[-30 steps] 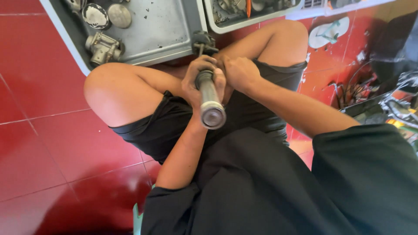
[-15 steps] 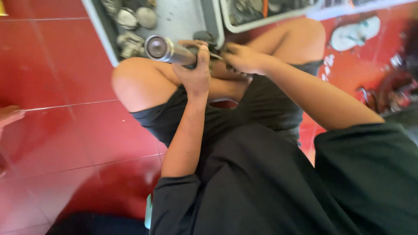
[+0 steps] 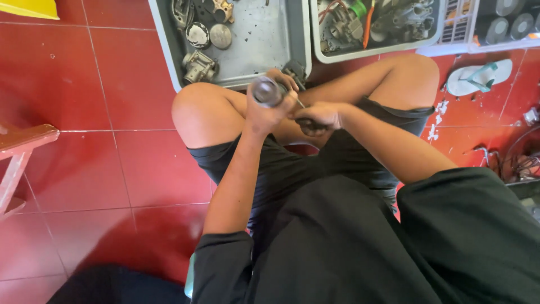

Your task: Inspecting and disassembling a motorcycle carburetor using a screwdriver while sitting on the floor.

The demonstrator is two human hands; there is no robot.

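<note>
Red floor tiles (image 3: 101, 84) spread around us, and we sit low with knees raised and two grey trays of engine parts just beyond them. Our left hand (image 3: 269, 110) is wrapped tight around a metal cylinder (image 3: 264, 92), its round end turned up toward us and poking out above the fist. Our right hand (image 3: 319, 115) sits just beside that grip, fingers closed on a dark slim tool (image 3: 306, 123) whose thin shaft runs back toward the cylinder; where the tip meets the part is hidden behind our left fingers, so we cannot tell whether it is seated. Beyond the grip, the near tray (image 3: 253, 56) carries a small carburettor body (image 3: 198, 66) and two round caps. The farther tray (image 3: 326, 53) lies to the right of it, crowded with parts. A pale sandal (image 3: 478, 77) lies well off to the right.

We judge the work to be mid-step: one hand steadies the part while the other works the tool at it. What the moment seems to call for is a firm left hold, so the cylinder does not turn, and the tool kept in line with the part.
</note>
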